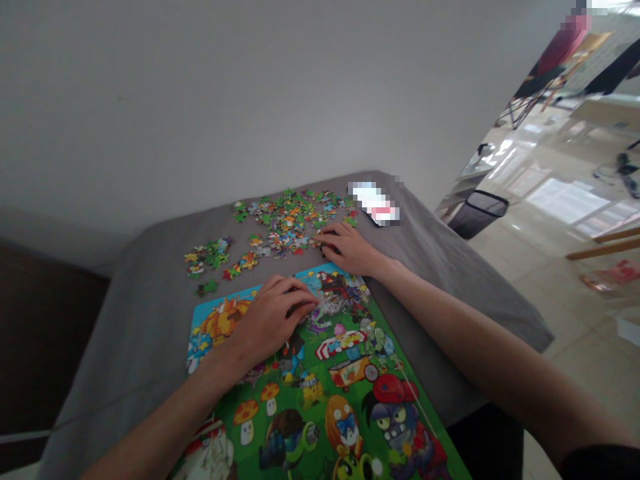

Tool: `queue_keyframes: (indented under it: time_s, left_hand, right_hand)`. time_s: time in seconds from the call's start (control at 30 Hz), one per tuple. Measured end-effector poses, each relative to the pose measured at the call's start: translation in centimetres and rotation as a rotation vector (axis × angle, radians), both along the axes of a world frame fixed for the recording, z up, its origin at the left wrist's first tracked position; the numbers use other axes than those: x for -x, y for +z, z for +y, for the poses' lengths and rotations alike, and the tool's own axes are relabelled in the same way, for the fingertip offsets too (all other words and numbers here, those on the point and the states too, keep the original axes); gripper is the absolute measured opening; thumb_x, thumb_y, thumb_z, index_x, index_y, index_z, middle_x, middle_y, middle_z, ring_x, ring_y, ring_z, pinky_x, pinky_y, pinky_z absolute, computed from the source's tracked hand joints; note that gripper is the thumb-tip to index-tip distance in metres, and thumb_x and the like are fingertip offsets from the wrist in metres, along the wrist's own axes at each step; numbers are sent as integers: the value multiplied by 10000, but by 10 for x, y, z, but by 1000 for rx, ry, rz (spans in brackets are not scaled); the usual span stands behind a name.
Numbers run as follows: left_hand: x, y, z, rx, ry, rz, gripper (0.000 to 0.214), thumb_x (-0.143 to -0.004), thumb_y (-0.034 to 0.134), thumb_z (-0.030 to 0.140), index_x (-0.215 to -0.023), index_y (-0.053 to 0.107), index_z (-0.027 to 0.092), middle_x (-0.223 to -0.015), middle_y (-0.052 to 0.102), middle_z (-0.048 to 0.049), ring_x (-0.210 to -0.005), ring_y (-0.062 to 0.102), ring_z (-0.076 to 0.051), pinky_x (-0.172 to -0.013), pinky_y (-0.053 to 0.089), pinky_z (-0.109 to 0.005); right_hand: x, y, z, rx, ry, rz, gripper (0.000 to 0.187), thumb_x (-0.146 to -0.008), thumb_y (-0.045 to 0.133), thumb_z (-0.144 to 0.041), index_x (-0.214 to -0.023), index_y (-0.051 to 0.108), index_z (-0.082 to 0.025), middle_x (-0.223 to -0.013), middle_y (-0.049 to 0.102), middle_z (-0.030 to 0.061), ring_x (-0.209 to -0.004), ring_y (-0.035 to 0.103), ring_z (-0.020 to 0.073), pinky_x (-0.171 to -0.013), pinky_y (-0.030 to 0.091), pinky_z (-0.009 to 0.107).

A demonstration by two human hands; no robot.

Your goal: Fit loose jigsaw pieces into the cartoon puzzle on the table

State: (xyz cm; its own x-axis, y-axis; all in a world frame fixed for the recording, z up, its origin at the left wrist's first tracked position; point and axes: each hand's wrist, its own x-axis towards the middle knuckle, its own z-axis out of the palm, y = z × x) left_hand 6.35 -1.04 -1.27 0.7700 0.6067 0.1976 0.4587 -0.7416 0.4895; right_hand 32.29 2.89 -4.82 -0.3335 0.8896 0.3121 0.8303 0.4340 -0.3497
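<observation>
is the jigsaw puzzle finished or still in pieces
Unfinished: many loose pieces lie in piles on the gray cloth, off the jigsaw puzzle.

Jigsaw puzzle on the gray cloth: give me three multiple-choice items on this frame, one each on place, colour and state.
1. Where do the loose puzzle pieces lie?
A) on the floor
B) on the gray cloth, beyond the puzzle
C) in the wastebasket

2. What colour fills the near part of the puzzle?
A) green
B) purple
C) white

3. How is the left hand placed?
A) raised in the air
B) inside the wastebasket
C) down over the puzzle

1: B, they are scattered on the cloth past the puzzle's far edge.
2: A, green surrounds the cartoon figures.
3: C, its palm and fingers lie over the puzzle's far part.
</observation>
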Motion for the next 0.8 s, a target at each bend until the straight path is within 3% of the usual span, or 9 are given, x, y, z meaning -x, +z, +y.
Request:
queue_keyframes:
  time_s: [0.4, 0.6, 0.8]
  left_hand:
    - [12, 16, 7, -72, 86, -38, 251, -1011, 570, 419, -994, 782, 285, -1039, 747, -43, -1022, 645, -247, -942, 515, -427]
    - [51, 31, 39, -262, 227, -53, 276, -989, 525, 434, -986, 769, 306, -1058, 758, -50, -1043, 666, -280, -1011, 492, -477]
    - [94, 17, 79, -331, 338, 3, 267, -942, 529, 438, -947, 769, 321, -1046, 749, -80, -1075, 647, -354, -1027, 468, -549]
  right_hand:
    - [-1, -1, 0, -1, 11, 36, 404, -1033, 487, -252, -1397, 661, -259, -1381, 601, 121, -1310, 515, 285, -1142, 407, 512]
    - [-1, -1, 0, -32, 17, 47, 360, -1027, 495, -256, -1329, 686, -216, -1368, 607, 139, -1313, 542, 276, -1165, 406, 499]
    - [0, 0, -2, -21, -13, 104, 327, -1027, 494, -273, -1300, 655, -195, -1359, 623, 151, -1318, 549, 283, -1167, 407, 521]
